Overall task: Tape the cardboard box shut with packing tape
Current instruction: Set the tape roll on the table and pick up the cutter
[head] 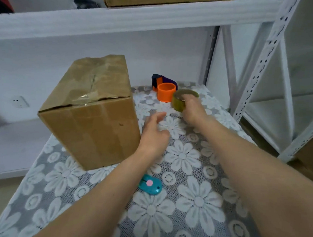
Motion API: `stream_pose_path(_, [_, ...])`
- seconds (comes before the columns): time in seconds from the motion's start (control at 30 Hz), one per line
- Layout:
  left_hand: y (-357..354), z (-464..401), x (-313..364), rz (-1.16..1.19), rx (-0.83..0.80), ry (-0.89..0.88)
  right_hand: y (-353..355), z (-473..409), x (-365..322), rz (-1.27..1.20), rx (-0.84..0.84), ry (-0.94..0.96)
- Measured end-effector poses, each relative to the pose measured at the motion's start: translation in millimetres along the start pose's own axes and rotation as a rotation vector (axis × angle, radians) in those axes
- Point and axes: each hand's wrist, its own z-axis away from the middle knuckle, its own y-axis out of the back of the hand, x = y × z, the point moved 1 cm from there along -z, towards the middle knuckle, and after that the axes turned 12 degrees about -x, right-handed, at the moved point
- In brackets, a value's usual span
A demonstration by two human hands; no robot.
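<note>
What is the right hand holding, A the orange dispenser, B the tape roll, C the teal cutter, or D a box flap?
B: the right hand grips the tape roll, fingers curled into its core, just right of the orange dispenser; the teal cutter lies untouched on the table.

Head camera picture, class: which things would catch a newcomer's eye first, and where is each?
The big cardboard box stands on the left of the flowered tablecloth, its top flaps down with old tape on the seam. Right of it, the right hand holds a roll of tape beside a bright orange dispenser. The left hand hangs open between them.
</note>
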Motion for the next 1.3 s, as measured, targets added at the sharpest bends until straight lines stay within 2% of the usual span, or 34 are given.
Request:
stream_pose_path(0.1, [0, 6, -1, 0.106, -0.060, 0.033, 3, 22, -6, 0.019, 0.057, 0.081])
stream_pose_path(0.17, [0, 10, -1, 0.142, -0.082, 0.072, 5, 46, -15, 0.063, 0.038, 0.137])
stream_pose_path(0.3, [2, 27, 2, 0.129, -0.135, 0.145, -2, 102, -29, -0.058, -0.200, 0.139])
stream_pose_path(0.4, [6, 48, -2, 0.124, -0.190, 0.147, -10, 140, -41, -0.125, -0.316, 0.122])
stream_pose_path(0.47, [11, 62, -5, 0.099, -0.159, 0.109, -18, 160, -52, -0.161, -0.333, 0.160])
stream_pose_path(0.57, [19, 87, -13, 0.158, 0.012, 0.013, -38, 182, -69, -0.215, -0.348, 0.256])
stream_pose_path(0.63, [24, 104, -25, 0.208, 0.092, -0.003, -53, 191, -74, -0.145, -0.372, 0.272])
stream_pose_path(0.73, [32, 121, -42, 0.167, 0.141, -0.039, -62, 198, -73, -0.042, -0.316, 0.235])
stream_pose_path(0.87, [36, 128, -47, 0.131, 0.156, -0.039, -54, 203, -68, -0.085, -0.338, 0.218])
stream_pose_path(1.1, [35, 132, -52, 0.052, 0.137, -0.009, -38, 208, -60, -0.372, -0.341, 0.183])
stream_pose_path(1.3, [21, 123, -29, -0.032, 0.125, -0.083, -9, 184, -39, -0.704, -0.148, -0.035])
